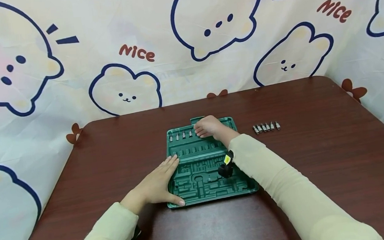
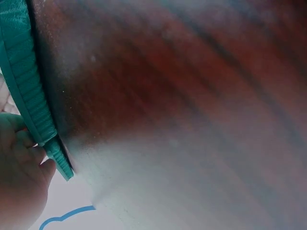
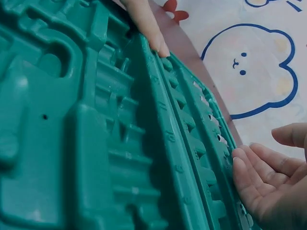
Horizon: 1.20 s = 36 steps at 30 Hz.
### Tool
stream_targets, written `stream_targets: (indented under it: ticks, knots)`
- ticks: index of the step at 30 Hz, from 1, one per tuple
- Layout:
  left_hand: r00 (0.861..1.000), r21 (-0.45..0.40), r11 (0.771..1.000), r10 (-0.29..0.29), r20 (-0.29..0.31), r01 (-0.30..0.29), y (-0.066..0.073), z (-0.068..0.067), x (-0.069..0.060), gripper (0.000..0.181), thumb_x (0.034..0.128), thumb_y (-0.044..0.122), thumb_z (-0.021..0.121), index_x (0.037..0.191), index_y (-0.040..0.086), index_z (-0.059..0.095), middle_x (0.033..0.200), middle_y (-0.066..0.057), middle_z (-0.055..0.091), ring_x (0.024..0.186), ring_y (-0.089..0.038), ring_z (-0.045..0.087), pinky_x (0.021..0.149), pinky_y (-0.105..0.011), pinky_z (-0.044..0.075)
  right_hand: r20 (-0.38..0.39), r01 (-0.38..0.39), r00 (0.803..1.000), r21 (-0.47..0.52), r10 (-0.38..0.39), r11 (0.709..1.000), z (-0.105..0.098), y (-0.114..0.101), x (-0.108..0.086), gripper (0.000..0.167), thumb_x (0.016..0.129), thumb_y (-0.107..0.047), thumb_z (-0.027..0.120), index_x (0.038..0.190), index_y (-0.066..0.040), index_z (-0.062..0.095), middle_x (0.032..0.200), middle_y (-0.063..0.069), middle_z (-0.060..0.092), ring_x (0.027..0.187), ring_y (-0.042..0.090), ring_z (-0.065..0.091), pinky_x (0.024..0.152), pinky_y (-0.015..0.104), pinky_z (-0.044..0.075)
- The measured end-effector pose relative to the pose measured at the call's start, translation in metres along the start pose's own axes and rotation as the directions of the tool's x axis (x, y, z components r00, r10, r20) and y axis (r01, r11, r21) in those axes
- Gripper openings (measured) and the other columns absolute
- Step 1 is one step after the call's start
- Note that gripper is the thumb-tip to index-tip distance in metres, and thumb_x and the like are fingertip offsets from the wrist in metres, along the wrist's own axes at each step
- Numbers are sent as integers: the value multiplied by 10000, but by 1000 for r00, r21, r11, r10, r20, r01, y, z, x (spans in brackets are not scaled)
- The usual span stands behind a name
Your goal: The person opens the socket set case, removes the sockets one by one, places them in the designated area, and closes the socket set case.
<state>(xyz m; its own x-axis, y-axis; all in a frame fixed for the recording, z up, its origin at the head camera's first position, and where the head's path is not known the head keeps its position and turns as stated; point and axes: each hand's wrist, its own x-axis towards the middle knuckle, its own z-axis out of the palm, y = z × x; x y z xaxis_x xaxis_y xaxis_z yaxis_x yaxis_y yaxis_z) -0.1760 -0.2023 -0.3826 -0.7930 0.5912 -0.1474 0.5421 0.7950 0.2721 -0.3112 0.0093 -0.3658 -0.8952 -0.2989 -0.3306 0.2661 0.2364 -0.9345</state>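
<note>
An unfolded green plastic tool case point(image 1: 216, 198) lies on the table, its moulded recesses facing up. My left hand point(image 1: 157, 180) rests on the case's left edge with fingers spread, the thumb at the near corner. My right hand point(image 1: 210, 127) reaches over the far half, at the row of slots along the far edge. In the right wrist view its fingers point(image 3: 259, 167) touch the rim beside the slots, thumb apart, with nothing visible between them. Several small silver bits point(image 1: 178, 136) sit upright in the slots left of the right hand. The hand hides part of that row.
Several more silver bits point(image 1: 266, 127) lie in a row on the brown table point(image 1: 318, 154), right of the case. A green latch tab point(image 1: 197, 119) juts from the case's far edge. A cartoon-printed cloth point(image 1: 188, 74) hangs behind the table.
</note>
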Motion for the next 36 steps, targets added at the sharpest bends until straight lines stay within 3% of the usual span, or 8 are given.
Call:
stream_targets:
  ticks: [11,15,17,19,22,25,30,36]
  knots:
    - [1000,0,1000,-6,5,6,-1,0,-1,1207,516,794,487,1387,50,103,1433,-86,64,1294,-225,38,1015,-390,135,-11,-27,1000,-63,26,998,11,-8,13,312,875,-122,499,1143,38,498,958,175,577,738,207,563,623,267,481]
    - [1000,5,1000,1,-3,-1,-2,0,-1,1208,517,795,486,1385,45,109,1433,-89,70,1294,-223,40,1015,-387,135,-32,-19,999,-105,16,994,14,-10,16,140,874,-110,493,917,6,559,858,151,572,644,182,540,566,253,471]
    - [1000,7,1000,6,-5,-6,-2,0,0,1208,519,793,488,1385,43,107,1432,-90,69,1294,-223,40,1015,-386,134,-34,-24,999,-130,20,991,16,-10,17,153,879,-110,482,753,-30,516,791,130,555,597,167,512,544,244,460]
    - [1000,8,1000,8,-5,-8,-2,0,0,1207,519,790,492,1385,42,107,1432,-91,68,1294,-224,40,1015,-385,135,-35,-32,999,-162,27,986,18,-11,18,182,882,-115,475,716,-43,495,738,112,534,562,162,481,527,240,447]
    - [1000,7,1000,10,-5,-10,-2,0,0,1207,521,788,495,1384,38,109,1432,-96,69,1294,-229,44,1014,-389,140,-29,-54,998,-214,49,975,20,-14,18,152,885,-137,470,852,-1,529,662,82,485,524,156,431,512,240,430]
    - [1000,2,1000,9,-8,-9,-1,0,-1,1207,519,786,499,1382,34,118,1431,-99,74,1293,-232,48,1012,-391,145,-36,-79,997,-264,72,961,23,-17,19,239,885,-154,464,1009,36,540,560,42,406,466,145,371,492,246,406]
    - [1000,-1,1000,14,-18,-14,-1,0,-1,1205,518,779,507,1379,23,135,1429,-106,88,1292,-243,60,1009,-396,154,-40,-107,994,-315,99,943,27,-19,21,249,894,-154,436,914,29,604,445,-3,247,376,125,218,432,259,308]
    - [1000,4,1000,12,-12,-12,-2,0,-1,1209,516,790,496,1383,35,123,1431,-95,82,1293,-237,54,1012,-389,145,-57,-135,991,-314,123,940,29,-18,25,242,893,-157,438,909,10,611,439,-3,231,368,124,181,406,259,256]
